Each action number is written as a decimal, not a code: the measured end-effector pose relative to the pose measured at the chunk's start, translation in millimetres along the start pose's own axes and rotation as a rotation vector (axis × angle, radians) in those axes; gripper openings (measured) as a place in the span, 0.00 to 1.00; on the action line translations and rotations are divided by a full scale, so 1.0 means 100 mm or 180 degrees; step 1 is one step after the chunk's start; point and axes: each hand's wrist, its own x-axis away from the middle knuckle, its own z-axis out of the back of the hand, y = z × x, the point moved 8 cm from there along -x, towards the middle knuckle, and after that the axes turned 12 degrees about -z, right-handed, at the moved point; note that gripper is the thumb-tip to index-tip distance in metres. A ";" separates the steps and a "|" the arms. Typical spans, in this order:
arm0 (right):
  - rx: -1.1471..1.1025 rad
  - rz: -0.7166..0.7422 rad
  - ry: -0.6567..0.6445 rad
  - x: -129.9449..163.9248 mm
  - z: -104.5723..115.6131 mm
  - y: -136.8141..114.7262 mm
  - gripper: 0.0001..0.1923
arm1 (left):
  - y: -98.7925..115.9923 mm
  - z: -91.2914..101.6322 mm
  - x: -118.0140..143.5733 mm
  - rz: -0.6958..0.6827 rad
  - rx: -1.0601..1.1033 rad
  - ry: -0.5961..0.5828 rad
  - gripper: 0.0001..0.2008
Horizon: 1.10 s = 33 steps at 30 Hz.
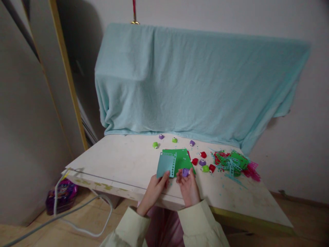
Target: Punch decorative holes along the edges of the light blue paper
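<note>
The left hand [154, 190] rests at the near edge of the worktop [120, 161], its fingers closed on the lower edge of a teal paper sheet [166, 164]. This sheet lies partly over a green paper sheet [181, 158]. A row of small punched holes runs along its right edge and top edge.

The right hand [189, 187] is just beside the left, its fingers gripping a purple punch [185, 172] at the lower right corner of the teal sheet, where it meets the green one.

Progress, judged from the layout: the border of the teal sheet is perforated on two sides; its lower and left edges appear unpunched. The green sheet shows only a few scattered marks; detail is too small to confirm.

Further small punches in green, purple and red [203, 155] stand scattered on the worktop beyond and to the right of the sheets. A heap of punched scraps [232, 164] in red, green, teal and pink lies further right. A pale blue cloth [195, 79] drapes a bulky object behind the worktop.
</note>
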 end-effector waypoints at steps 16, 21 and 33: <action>-0.0679 -0.0192 -0.0402 0.00 -0.05 0.00 0.28 | 0.01 -0.01 0.01 -0.0047 -0.0002 -0.0024 0.23; -0.0783 -0.0195 -0.0466 0.01 -0.07 -0.02 0.27 | 0.00 -0.01 0.01 -0.0034 -0.0028 -0.0019 0.23; -0.0712 -0.0005 -0.0464 0.04 -0.07 -0.06 0.23 | 0.02 0.00 0.00 -0.0134 -0.0046 0.0003 0.21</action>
